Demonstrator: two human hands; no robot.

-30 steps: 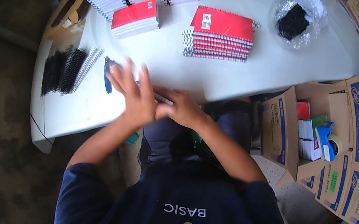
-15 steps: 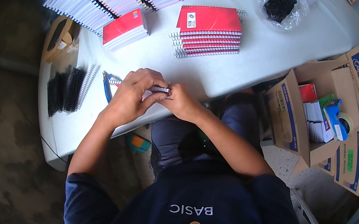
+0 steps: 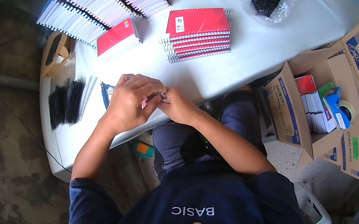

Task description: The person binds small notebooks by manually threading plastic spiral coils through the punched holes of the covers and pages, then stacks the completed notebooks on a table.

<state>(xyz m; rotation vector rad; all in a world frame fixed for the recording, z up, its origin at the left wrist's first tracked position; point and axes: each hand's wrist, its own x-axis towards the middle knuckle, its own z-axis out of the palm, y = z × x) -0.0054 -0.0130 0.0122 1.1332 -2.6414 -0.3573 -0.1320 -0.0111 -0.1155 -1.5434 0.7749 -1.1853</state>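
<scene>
Near the front edge of the table, my left hand and my right hand meet around a small spiral notebook. Only slivers of its pinkish cover and bound edge show between my fingers; the rest is covered. My left fingers curl over its top with the thumb below. At its right end, the fingers of my right hand are pinched together. A blue object lies just left of my left hand, partly hidden. Further left rest several loose spiral coils, black and silver.
A stack of red spiral notebooks stands ahead. Back left are unbound red-covered pads and rows of black-bound books. A plastic bag of black coils sits at the back. Right, an open carton holds notebooks and a blue tape dispenser.
The view has shifted slightly. My left hand has turned over the notebook, so its coil and bound edge show less than before. Both hands keep their hold.
</scene>
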